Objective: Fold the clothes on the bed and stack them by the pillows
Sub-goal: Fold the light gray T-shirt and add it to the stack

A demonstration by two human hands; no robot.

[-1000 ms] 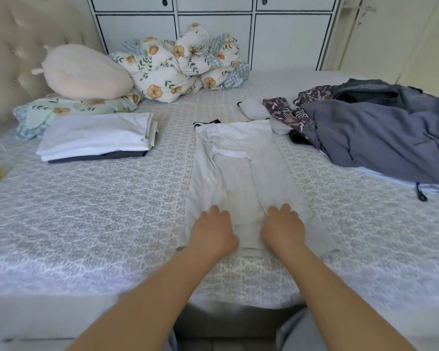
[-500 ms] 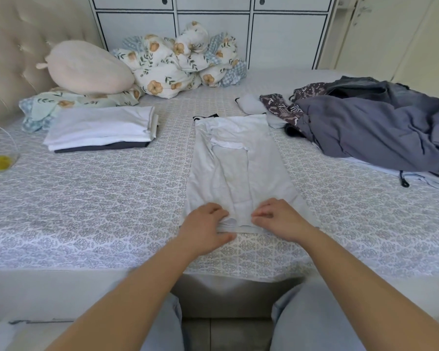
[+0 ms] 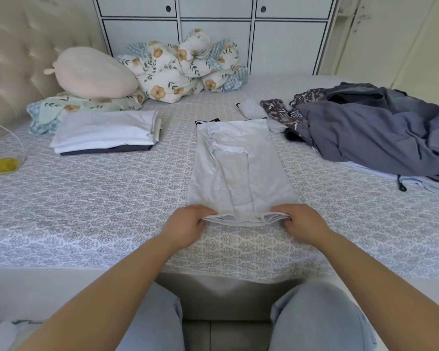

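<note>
Grey shirt (image 3: 241,171) lies flat mid-bed, sides already turned in to a narrow strip. Long axis runs straight away from the person: hem at the near end, collar at the far end. Left hand (image 3: 188,225) pinches the near left corner of the hem; right hand (image 3: 305,222) pinches the near right corner. Fingers of both curl round the cloth edge, which is lifted slightly off the bedspread (image 3: 99,206). Both hands sit level at the hem, neither nearer.

Likely next move: carry the hem forward along the long axis toward the collar. Open bedspread on the strip's left. On the right, the heap of unfolded clothes (image 3: 370,138) lies near the collar end; a pale garment just beside the far right corner. Folded stack (image 3: 107,133) waits well to the left, by the pillows (image 3: 91,74).
</note>
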